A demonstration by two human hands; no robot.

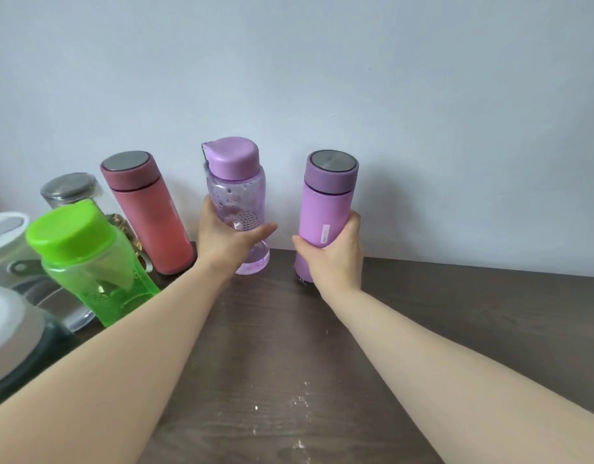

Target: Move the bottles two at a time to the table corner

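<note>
- At nine o'clock, the green bottle (91,262), glass jar (71,190) and red flask (148,212) stand clustered on the table (456,329).
- Our left hand (227,241) wraps its fingers around the clear purple bottle (235,202) at twelve o'clock.
- Our right hand (336,254) curls closed around the lilac flask (325,209) at one o'clock, low on it, probably for steady carrying.

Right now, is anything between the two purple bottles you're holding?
No. In the head view, only bare table and wall show between the clear purple bottle in the left hand and the solid purple flask in the right hand.
</note>
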